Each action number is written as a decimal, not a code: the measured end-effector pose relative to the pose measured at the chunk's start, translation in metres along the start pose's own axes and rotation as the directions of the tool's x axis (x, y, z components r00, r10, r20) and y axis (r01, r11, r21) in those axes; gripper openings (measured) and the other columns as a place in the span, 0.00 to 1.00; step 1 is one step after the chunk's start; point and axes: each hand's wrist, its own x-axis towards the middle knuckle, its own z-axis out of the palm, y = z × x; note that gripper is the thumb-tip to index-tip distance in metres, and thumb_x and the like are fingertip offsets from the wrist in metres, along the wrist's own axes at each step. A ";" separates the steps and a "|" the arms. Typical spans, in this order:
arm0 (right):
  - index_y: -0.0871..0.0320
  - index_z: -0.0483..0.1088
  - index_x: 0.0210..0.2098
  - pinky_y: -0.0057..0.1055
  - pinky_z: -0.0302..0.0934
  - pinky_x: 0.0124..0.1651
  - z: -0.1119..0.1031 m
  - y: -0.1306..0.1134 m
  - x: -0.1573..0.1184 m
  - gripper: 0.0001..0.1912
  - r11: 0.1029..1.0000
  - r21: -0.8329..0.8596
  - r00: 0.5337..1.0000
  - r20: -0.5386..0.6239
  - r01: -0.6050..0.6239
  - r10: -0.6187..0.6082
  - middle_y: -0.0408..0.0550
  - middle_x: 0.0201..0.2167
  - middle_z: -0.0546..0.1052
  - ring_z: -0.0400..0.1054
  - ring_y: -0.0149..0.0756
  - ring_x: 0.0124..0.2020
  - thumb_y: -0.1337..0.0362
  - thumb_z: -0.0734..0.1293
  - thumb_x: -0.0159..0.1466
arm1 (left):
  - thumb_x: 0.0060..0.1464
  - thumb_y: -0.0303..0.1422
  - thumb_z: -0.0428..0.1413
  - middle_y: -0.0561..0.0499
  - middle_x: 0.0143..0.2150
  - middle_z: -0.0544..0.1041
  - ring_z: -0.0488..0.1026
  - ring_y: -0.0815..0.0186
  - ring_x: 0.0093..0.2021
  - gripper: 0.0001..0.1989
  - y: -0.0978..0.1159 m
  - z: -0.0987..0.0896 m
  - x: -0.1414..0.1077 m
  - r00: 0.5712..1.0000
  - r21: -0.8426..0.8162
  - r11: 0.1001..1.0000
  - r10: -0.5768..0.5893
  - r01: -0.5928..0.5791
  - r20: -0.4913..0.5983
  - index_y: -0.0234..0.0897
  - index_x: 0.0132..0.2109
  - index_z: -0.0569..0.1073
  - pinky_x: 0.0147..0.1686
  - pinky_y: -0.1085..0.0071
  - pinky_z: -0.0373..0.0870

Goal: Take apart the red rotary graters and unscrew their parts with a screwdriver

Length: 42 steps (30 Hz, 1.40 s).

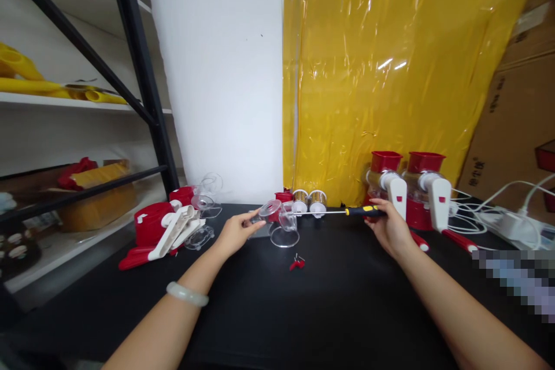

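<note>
My left hand (240, 230) grips a clear plastic grater housing (284, 236) by its left end, over the table. In my right hand (390, 226) is a screwdriver (361, 211) with a black and yellow handle, held level. Its long shaft points left, and the tip reaches the housing's right-hand opening; whether it touches anything inside cannot be seen. Just in front of the housing lie small red parts with metal pins (298, 263). Behind it stand two grater drums (309, 202) with white ends, beside a red piece (284, 196).
Two assembled red-and-white rotary graters (427, 185) stand at the right, near white cables and a power strip (515, 228). Red bases, white crank arms (173, 231) and clear parts lie at the left. A shelf rack (143, 69) borders the left side; cardboard boxes (507, 104) stand right.
</note>
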 end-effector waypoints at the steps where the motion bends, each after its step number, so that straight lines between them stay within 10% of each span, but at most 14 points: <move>1: 0.53 0.69 0.32 0.29 0.62 0.28 0.000 -0.001 -0.001 0.12 0.998 0.063 1.000 0.017 -0.027 0.026 0.40 0.29 0.69 0.64 0.31 0.28 0.62 0.67 0.46 | 0.49 0.54 0.58 0.57 0.22 0.66 0.61 0.68 0.26 0.37 0.000 0.000 0.000 1.000 -0.005 1.000 0.001 -0.001 0.001 0.36 0.60 0.72 0.30 0.72 0.56; 6: 0.53 0.69 0.30 0.30 0.64 0.31 0.000 -0.003 -0.001 0.09 0.985 0.156 0.997 0.053 -0.069 0.062 0.41 0.30 0.70 0.65 0.33 0.32 0.61 0.68 0.48 | 0.48 0.54 0.58 0.57 0.22 0.66 0.61 0.67 0.26 0.37 0.000 0.000 -0.001 1.000 -0.018 1.000 -0.004 0.004 -0.004 0.36 0.59 0.72 0.30 0.71 0.56; 15: 0.54 0.67 0.26 0.31 0.61 0.22 -0.005 0.005 0.008 0.15 0.957 -0.290 0.997 -0.061 0.020 -0.039 0.40 0.20 0.68 0.63 0.33 0.21 0.50 0.71 0.53 | 0.48 0.54 0.59 0.57 0.21 0.67 0.61 0.67 0.26 0.37 -0.001 0.001 0.000 1.000 -0.032 0.999 0.004 -0.005 -0.016 0.34 0.59 0.73 0.30 0.71 0.56; 29: 0.53 0.68 0.31 0.30 0.63 0.31 -0.001 -0.002 -0.001 0.11 0.982 0.149 0.993 0.050 -0.112 0.105 0.40 0.29 0.70 0.66 0.33 0.31 0.65 0.66 0.46 | 0.48 0.54 0.58 0.57 0.22 0.67 0.61 0.68 0.25 0.37 -0.003 0.001 0.001 1.000 -0.015 1.000 -0.002 0.002 -0.005 0.36 0.59 0.72 0.29 0.72 0.56; 42: 0.53 0.70 0.31 0.30 0.66 0.34 0.004 -0.012 -0.005 0.22 0.965 0.208 0.987 0.016 -0.161 0.162 0.43 0.31 0.76 0.68 0.34 0.35 0.77 0.60 0.38 | 0.49 0.54 0.58 0.56 0.22 0.67 0.62 0.67 0.26 0.36 -0.002 0.000 0.000 1.000 -0.007 1.000 0.009 -0.009 -0.002 0.36 0.60 0.72 0.30 0.71 0.57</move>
